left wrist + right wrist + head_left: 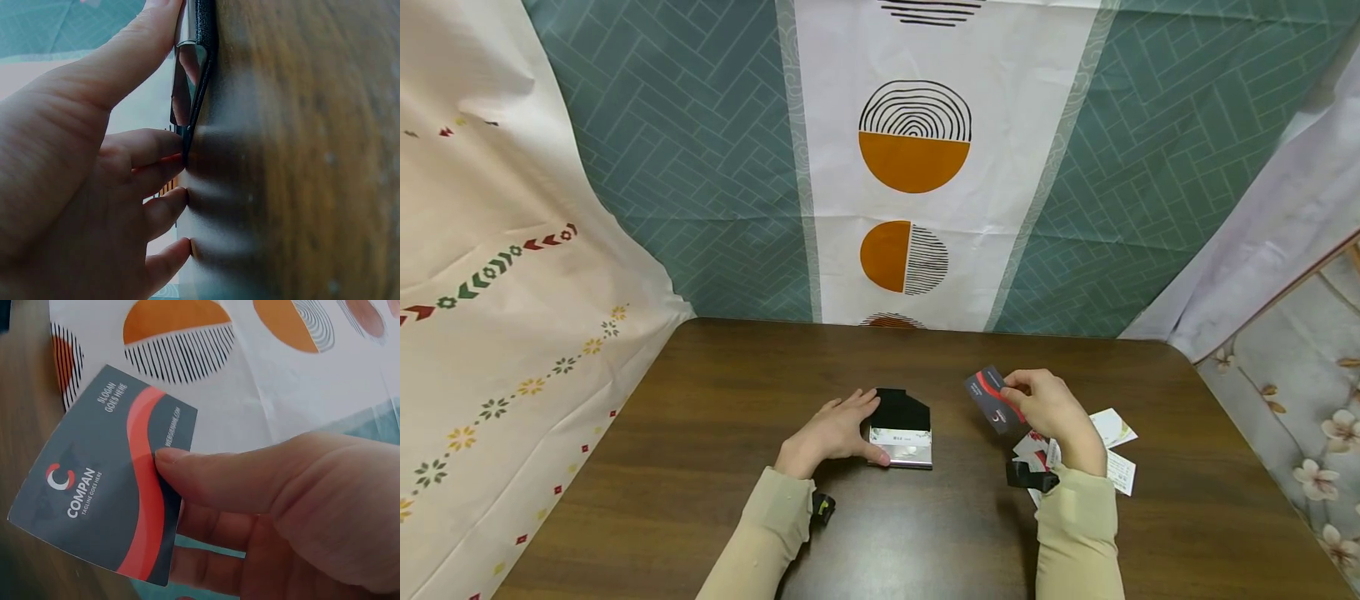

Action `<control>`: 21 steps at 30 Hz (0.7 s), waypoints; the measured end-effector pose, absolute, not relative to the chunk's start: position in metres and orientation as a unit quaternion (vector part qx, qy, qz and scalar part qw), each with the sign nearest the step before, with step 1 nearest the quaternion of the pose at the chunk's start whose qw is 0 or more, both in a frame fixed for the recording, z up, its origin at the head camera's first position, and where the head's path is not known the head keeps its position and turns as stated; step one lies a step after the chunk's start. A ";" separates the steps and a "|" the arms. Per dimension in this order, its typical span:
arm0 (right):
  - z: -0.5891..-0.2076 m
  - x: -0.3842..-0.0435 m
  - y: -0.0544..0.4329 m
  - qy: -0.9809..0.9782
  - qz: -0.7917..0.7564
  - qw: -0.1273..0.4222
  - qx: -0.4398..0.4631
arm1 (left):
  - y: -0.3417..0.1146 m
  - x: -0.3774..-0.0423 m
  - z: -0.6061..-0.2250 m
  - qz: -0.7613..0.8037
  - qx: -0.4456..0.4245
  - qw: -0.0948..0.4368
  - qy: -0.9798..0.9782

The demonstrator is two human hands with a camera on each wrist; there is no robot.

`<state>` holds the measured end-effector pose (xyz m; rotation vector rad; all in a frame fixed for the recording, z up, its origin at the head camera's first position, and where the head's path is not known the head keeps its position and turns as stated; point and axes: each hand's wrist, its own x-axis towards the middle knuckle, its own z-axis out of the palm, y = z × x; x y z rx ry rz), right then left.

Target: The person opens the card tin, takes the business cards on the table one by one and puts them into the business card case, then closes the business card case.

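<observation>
- At the far left, a cream cloth with rows of small flowers and red and green motifs (490,333) hangs beside the dark brown wooden table (700,417).
- The person's left hand (835,429), in a pale cream sleeve (760,529), lies at the left side of a flat rectangular card case of black and silvery metal (912,455). Its thumb presses the near left corner and its index finger meets the far left edge, so it grips the case between them; other fingertips touch the tabletop.
- The case lies on the table with its black flap (901,410) opened away from the person; a white printed card (901,437) shows in it.
- Right of the case and apart from it, a dark grey card with a red wavy band (988,400) is held tilted above the table.
- The right hand (1060,412) pinches that card by its edge, thumb on the printed face, fingers behind.
- Beneath and beyond that wrist lies a loose spread of mostly white cards (1111,427).
</observation>
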<state>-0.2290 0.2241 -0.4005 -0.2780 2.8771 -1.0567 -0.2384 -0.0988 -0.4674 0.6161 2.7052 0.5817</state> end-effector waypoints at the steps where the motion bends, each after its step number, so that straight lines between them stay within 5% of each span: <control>1: -0.401 -0.231 0.220 0.933 -0.347 0.033 -0.096 | -0.099 -0.238 -0.467 0.203 0.215 0.153 0.943; 21: -0.413 -0.255 0.170 0.928 -0.337 0.012 -0.159 | -0.099 -0.239 -0.468 0.208 0.209 0.154 0.943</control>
